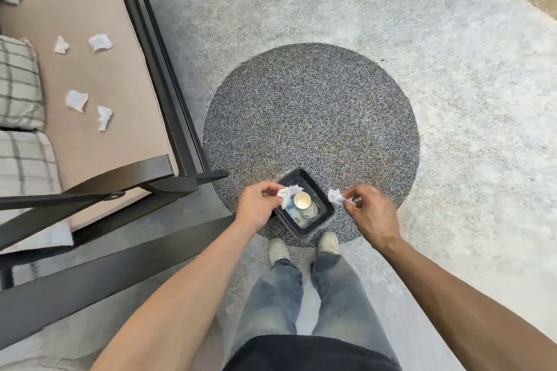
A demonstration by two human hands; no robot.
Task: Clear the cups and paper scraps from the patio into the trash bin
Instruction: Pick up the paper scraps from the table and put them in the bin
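A small black trash bin point(327, 213) stands on the floor just in front of my feet. Inside it lie a paper cup point(302, 200) and other scraps. My left hand point(259, 205) pinches a crumpled white paper scrap point(288, 192) over the bin's left rim. My right hand point(372, 214) pinches another crumpled scrap point(335, 196) just right of the bin. Several more white paper scraps lie on the tan bench seat at the left, among them one point(100, 42) farther away and one point(77, 100) nearer.
The black-framed bench point(168, 93) with plaid cushions point(18, 84) fills the left side, its armrest point(90, 190) close to my left arm. The bin sits on a dark round patch point(310, 117) of the pale pebbled patio floor. My shoes point(278, 250) stand behind the bin.
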